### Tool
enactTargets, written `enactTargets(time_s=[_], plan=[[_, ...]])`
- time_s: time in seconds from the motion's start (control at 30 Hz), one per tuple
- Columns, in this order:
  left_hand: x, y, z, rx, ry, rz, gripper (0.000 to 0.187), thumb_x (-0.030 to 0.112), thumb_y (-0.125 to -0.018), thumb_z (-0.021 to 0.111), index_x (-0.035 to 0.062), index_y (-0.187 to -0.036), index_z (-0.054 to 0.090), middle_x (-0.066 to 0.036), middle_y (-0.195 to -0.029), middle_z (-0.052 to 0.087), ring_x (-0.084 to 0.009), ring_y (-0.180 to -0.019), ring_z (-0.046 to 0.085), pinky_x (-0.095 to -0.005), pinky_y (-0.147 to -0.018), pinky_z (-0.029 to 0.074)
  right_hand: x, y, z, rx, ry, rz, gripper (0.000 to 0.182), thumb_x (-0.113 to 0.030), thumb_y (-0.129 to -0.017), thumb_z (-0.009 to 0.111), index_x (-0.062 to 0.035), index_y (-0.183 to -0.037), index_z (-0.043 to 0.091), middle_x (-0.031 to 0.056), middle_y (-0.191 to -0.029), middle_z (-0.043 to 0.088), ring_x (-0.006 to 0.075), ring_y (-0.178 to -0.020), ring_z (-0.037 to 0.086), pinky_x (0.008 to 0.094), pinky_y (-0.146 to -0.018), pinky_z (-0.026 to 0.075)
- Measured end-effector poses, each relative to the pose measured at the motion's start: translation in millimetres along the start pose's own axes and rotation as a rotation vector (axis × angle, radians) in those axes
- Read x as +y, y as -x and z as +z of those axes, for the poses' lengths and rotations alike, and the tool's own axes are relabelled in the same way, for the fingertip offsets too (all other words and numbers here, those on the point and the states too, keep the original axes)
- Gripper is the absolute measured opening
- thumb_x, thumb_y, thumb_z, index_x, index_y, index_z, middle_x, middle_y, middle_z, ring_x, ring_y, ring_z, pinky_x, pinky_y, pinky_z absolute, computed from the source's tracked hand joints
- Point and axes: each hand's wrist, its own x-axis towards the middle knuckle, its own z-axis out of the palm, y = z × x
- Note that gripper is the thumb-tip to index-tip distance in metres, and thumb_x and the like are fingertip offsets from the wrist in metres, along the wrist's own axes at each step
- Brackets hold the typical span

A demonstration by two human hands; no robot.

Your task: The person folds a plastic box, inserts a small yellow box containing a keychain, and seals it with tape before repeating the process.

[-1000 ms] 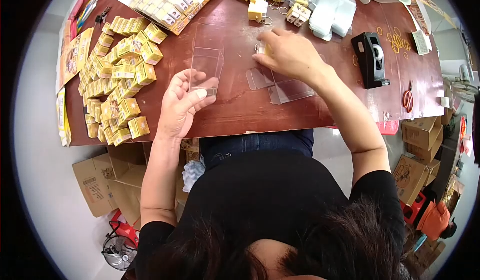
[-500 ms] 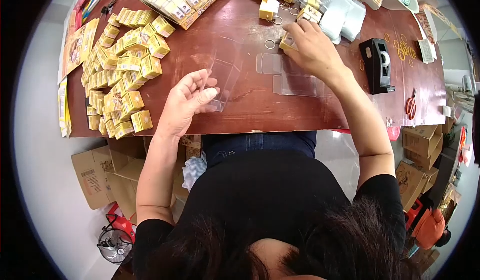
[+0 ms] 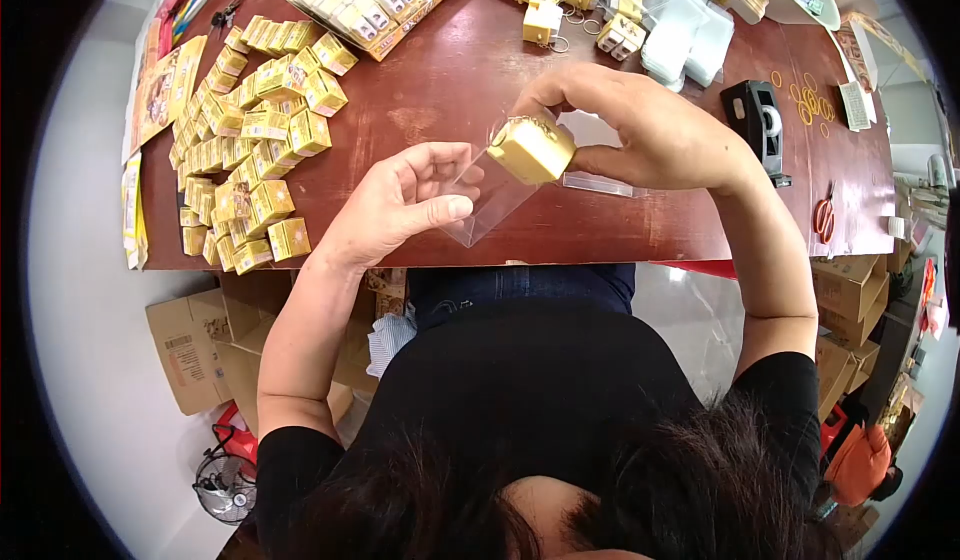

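My left hand (image 3: 405, 200) is closed on a clear plastic box (image 3: 487, 218), thumb on its near side and fingers behind. My right hand (image 3: 640, 125) grips a yellow keychain block (image 3: 537, 150), tilted right at the clear box's upper opening. Some of the block lies behind my right fingers. Beneath my right hand, another clear plastic box (image 3: 600, 186) lies on the red-brown table (image 3: 400, 245), partly covered by the hand. More yellow keychain blocks (image 3: 542, 22) with metal rings stand beyond my right hand.
Many small yellow boxes (image 3: 262, 125) cover the table's left side. At the back is an open carton (image 3: 380, 45) of blocks. Flat clear sleeves (image 3: 685, 30), a black tape dispenser (image 3: 752, 125), rubber bands (image 3: 812, 105) and red-handled scissors (image 3: 823, 218) lie to the right.
My right hand has picked up a yellow keychain block and brought it left and nearer, up to the clear box. My left hand has shifted slightly right with the box, which is now tilted.
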Motion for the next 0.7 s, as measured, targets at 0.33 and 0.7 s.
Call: enactTargets(time_s=[0.33,0.7], plan=[[3.3,0.5,-5.6,0.072,-0.271,0.025,0.062,0.009,-0.089,0.077,-0.0009,-0.143,0.049,-0.011,-0.13,0.06,-0.0182,-0.114,0.062,-0.0336,-0.094,0.055,-26.1,-1.0,-4.5,-0.031,0.84,-0.13,0.04,-0.006,-0.088,0.064,-0.0097,-0.128,0.061,0.0059,-0.129,0.06,0.0259,-0.118,0.06,0.037,-0.099,0.053],[-3.1,3.6,1.4,0.001,-0.068,0.077,0.063,0.008,-0.087,0.081,-0.0038,-0.141,0.049,-0.013,-0.132,0.061,-0.0191,-0.121,0.059,-0.0339,-0.102,0.052,-24.4,0.7,-5.6,0.022,0.281,-0.031,0.039,-0.006,-0.084,0.07,-0.0039,-0.122,0.062,0.0091,-0.116,0.063,0.029,-0.105,0.067,0.0392,-0.087,0.058]])
